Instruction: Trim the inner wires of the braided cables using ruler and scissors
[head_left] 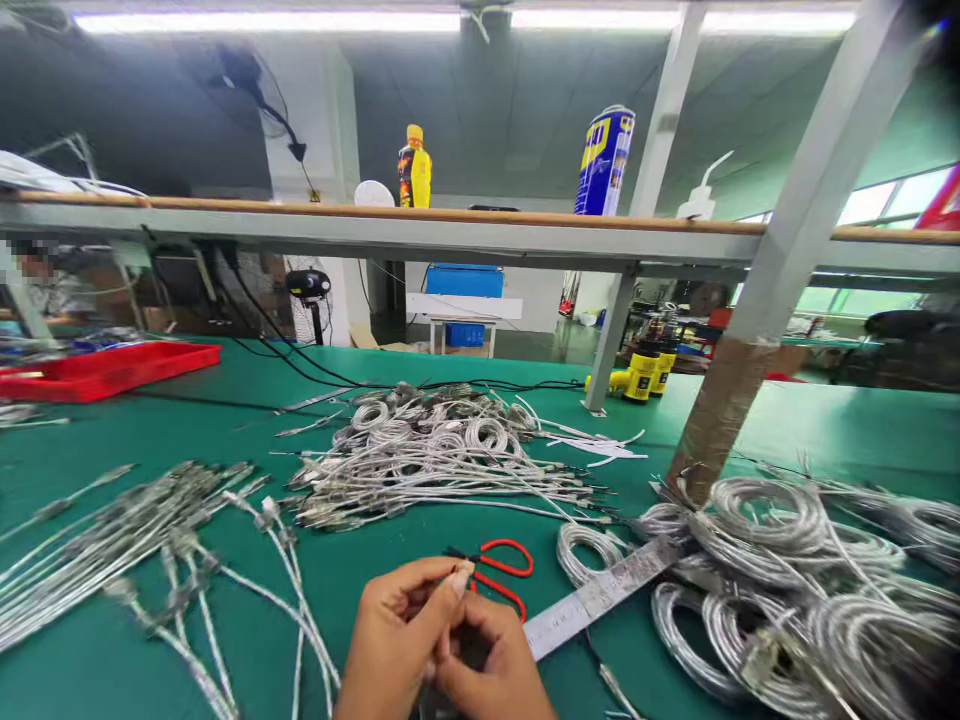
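Two hands, left hand (401, 628) and right hand (496, 672), are pinching a small part (459, 581), mostly hidden. Slipping forward, they may be catching the scissors (504, 573) at twelve o'clock.

A small pale piece (459, 580), perhaps a cable tip, held upright, mostly hidden.

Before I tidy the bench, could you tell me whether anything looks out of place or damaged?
Nothing looks damaged or spilled. The steel ruler lies slantwise, its far end among the cable coils, and loose white strips are scattered by the post.
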